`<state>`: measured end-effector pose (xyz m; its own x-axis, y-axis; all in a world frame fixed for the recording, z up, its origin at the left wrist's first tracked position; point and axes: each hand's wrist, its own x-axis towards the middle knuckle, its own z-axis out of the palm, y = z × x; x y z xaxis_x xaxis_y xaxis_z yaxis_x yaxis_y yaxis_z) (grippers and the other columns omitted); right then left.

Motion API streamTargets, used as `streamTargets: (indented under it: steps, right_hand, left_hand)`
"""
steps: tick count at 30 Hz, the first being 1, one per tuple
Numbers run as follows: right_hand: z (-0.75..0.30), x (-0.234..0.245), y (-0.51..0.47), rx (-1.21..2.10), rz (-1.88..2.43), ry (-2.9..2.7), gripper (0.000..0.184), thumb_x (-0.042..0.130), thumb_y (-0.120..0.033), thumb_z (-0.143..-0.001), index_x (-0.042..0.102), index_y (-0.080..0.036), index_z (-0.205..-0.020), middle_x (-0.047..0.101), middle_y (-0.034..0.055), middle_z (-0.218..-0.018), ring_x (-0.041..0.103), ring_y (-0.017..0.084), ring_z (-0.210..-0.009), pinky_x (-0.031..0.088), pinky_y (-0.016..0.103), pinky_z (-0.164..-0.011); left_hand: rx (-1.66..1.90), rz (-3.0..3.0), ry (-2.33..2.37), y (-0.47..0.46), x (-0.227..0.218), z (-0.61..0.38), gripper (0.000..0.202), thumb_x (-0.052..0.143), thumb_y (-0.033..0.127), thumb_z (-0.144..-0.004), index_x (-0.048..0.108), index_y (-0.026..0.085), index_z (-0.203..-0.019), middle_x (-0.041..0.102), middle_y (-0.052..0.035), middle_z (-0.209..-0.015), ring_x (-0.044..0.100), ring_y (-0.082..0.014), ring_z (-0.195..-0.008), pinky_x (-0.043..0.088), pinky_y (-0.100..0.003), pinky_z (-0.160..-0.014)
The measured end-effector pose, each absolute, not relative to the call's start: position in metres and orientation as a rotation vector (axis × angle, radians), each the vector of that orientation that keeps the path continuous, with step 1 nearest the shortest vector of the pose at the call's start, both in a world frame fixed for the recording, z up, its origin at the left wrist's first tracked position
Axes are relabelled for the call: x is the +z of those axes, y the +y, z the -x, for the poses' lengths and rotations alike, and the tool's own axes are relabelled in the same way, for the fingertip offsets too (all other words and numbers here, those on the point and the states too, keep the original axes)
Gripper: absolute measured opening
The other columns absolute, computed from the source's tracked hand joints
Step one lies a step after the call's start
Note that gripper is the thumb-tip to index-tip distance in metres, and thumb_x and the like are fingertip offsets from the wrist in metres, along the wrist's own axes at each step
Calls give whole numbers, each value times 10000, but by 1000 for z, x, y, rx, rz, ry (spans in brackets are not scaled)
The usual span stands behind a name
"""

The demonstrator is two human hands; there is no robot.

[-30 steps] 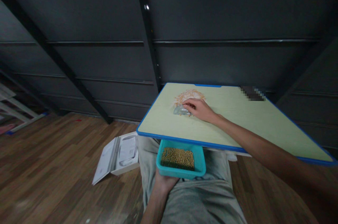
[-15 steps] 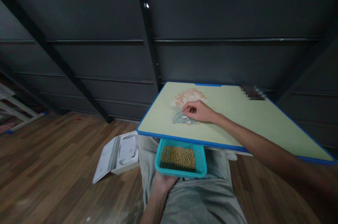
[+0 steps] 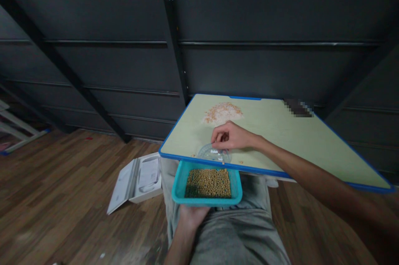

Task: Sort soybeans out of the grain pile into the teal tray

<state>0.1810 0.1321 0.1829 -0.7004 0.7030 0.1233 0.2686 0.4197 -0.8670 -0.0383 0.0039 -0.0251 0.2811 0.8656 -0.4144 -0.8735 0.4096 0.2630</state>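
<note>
My right hand (image 3: 229, 135) is closed on the upper edge of a clear protractor (image 3: 205, 153), which lies at the near edge of the table (image 3: 280, 140). A few loose beans sit by the protractor, one at the table's blue rim. Under that rim, my left hand (image 3: 193, 214) holds a turquoise basket (image 3: 237, 190) from below; its fingers are mostly hidden beneath it. Soybeans (image 3: 208, 184) cover the basket's bottom. Farther back on the tabletop is a heap of white grains mixed with orange bits (image 3: 224, 112).
A dark, blurred-out object (image 3: 297, 107) lies at the table's far right corner. On the wooden floor to the left stands an opened white box (image 3: 148, 175). A dark panelled wall (image 3: 124, 65) rises behind the table. White metal legs (image 3: 25, 136) show at far left.
My right hand has drawn the protractor toward me to the table's near edge, bringing beans to the rim. The basket has shifted slightly left in my left hand.
</note>
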Motion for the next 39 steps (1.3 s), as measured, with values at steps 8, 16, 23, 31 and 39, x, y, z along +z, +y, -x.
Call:
streamTargets:
  steps: [8, 16, 23, 31, 39]
  right_hand:
    - [-178, 165, 144, 1055, 837, -2082, 189, 750, -350, -889, 753, -162, -904, 706, 13, -682, 609, 114, -594, 477, 257, -588]
    - [-164, 162, 139, 872, 780, -2116, 201, 716, -335, -935, 791, -157, -988, 750, 33, -772, 637, 121, -656, 500, 269, -653]
    - [-163, 169, 132, 946, 713, -2192, 230, 707, -363, -955, 791, -158, -1017, 746, 23, -757, 632, 122, -660, 485, 266, -651]
    - [-207, 191, 156, 1010, 956, -2433, 193, 714, -357, -926, 749, -167, -918, 755, 52, -819, 664, 164, -742, 488, 296, -679]
    - [-231, 212, 152, 1697, 1197, -2431, 401, 822, -520, -800, 707, -144, -881, 745, 50, -758, 698, 167, -657, 555, 301, -628]
  left_hand:
    - [1170, 83, 709, 0, 13, 30, 402, 639, 307, -923, 725, 301, -1316, 816, -68, -1239, 755, -331, -1163, 588, -547, -1061]
    - [1179, 77, 623, 0, 5, 30, 506, 641, 288, -949, 623, 269, -1454, 775, -118, -1321, 781, -322, -1092, 586, -566, -1054]
    - [1140, 91, 530, 0, -4, 33, 455, 581, 251, -984, 644, 272, -1435, 795, -115, -1280, 769, -314, -1122, 574, -558, -1069]
    - [1068, -2, 415, -7, -12, 15, 426, 506, 298, -1011, 676, 310, -1402, 793, -88, -1293, 753, -306, -1149, 550, -527, -1082]
    - [973, -61, 350, -14, 5, 6, 391, 549, 256, -997, 714, 315, -1346, 802, -64, -1277, 636, -311, -1360, 417, -563, -1215]
